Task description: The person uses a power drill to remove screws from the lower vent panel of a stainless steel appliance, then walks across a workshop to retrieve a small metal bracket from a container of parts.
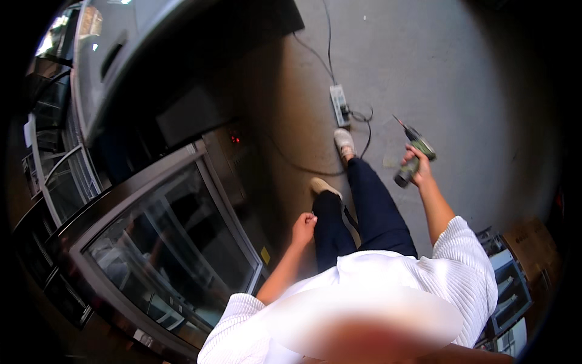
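A green and black cordless drill (423, 144) is gripped by its handle in my right hand (419, 168), held out over the floor to the right of my legs. Its long thin bit points away from me, up and to the left in the head view. My left hand (304, 228) hangs in front of my left thigh with its fingers curled closed. Whether anything small is inside those fingers cannot be seen. Nearest to that hand, on the left, is a metal-framed glass door (176, 242) of a dark cabinet.
On the grey floor (473, 79) a white power strip (337, 100) lies just beyond my shoes, with a black cable (312, 173) looping past my feet. Small red lights (235, 139) glow on the cabinet. A cardboard box (530, 242) and framed panels (511, 291) stand behind on the right.
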`<state>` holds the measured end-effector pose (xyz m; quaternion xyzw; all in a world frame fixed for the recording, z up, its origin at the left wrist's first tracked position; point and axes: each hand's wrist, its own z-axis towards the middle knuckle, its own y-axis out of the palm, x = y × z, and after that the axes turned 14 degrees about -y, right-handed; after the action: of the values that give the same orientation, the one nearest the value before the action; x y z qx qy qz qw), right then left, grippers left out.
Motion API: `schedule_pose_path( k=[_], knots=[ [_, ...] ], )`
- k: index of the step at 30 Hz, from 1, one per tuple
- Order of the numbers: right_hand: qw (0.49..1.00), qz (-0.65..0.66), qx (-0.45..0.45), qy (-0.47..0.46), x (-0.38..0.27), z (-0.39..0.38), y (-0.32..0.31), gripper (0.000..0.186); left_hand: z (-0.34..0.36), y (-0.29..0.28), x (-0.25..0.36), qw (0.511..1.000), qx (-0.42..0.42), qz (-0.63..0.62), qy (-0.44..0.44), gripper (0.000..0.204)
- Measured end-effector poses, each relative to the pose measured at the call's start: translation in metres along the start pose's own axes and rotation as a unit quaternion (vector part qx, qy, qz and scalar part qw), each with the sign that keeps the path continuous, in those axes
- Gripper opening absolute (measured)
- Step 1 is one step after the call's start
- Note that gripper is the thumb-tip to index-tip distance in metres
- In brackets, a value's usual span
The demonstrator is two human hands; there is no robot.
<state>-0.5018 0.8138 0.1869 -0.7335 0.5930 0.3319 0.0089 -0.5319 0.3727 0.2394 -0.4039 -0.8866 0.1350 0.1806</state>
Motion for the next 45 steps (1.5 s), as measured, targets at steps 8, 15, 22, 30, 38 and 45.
schedule_pose_path(
  k=[8,15,22,30,38,45],
  knots=[
    [0.887,-0.404,0.225,-0.007,-0.091,-0.148,-0.206,0.008,-0.102,-0.036,0.139,0.919,-0.171,-0.295,0.196,0.013],
    [0.949,-0.169,0.264,0.028,-0.048,-0.216,-0.414,0.009,-0.228,-0.078,0.295,0.815,-0.295,-0.419,0.271,0.022],
    [0.939,-0.262,0.221,0.025,-0.145,-0.190,-0.351,0.009,-0.263,-0.027,0.417,0.781,-0.336,-0.459,0.259,0.029],
    [0.924,-0.345,0.156,-0.049,-0.377,-0.093,-0.253,0.008,-0.267,0.058,0.586,0.760,-0.370,-0.487,0.219,0.033],
    [0.936,-0.296,0.103,-0.164,-0.538,0.074,-0.111,0.009,-0.254,0.092,0.700,0.789,-0.341,-0.467,0.208,0.028],
    [0.890,-0.423,0.075,-0.152,-0.574,0.091,-0.102,0.015,-0.259,0.126,0.776,0.740,-0.417,-0.501,0.167,0.019]
  ],
)
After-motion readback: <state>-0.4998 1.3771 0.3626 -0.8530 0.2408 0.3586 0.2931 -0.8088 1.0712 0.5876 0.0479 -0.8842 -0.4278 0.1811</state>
